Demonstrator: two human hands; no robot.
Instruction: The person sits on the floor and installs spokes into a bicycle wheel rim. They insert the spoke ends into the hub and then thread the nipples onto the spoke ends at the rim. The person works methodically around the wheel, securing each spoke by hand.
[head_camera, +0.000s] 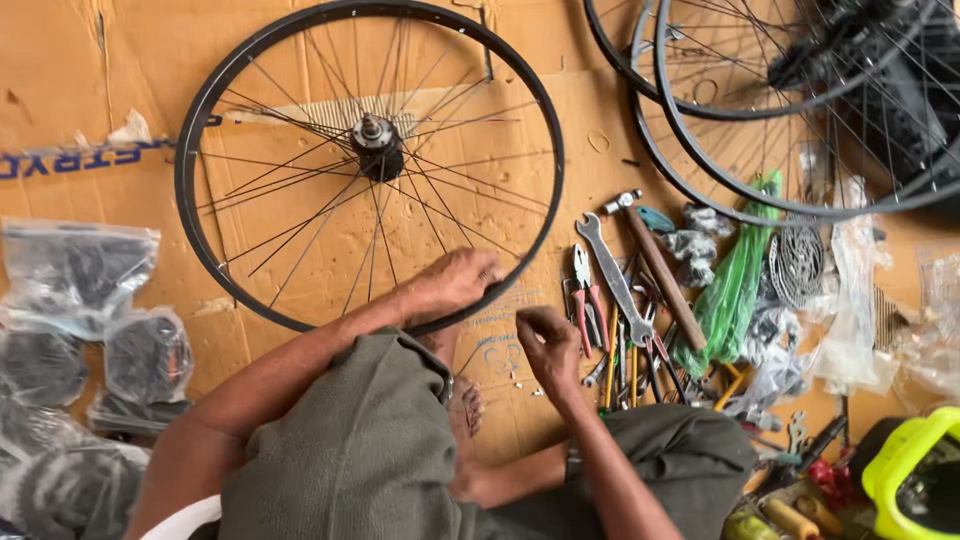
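Two risks: left hand (455, 282) gripping the black spoked bicycle wheel rim (205, 105) could slip; right hand (548, 345), pinching tiny metal bits (515, 378), could scatter them.

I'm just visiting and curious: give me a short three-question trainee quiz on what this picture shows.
1. True or false: the left hand rests on the rim of the spoked wheel.
2. What surface lies under the wheel? A) cardboard B) grass C) tile
3. Which long-handled striking tool lies right of the spanner?

Key
1. True.
2. A, cardboard.
3. The wooden-handled hammer. The right hand is beside the tool pile, fingers pinched; whether it holds anything is unclear.
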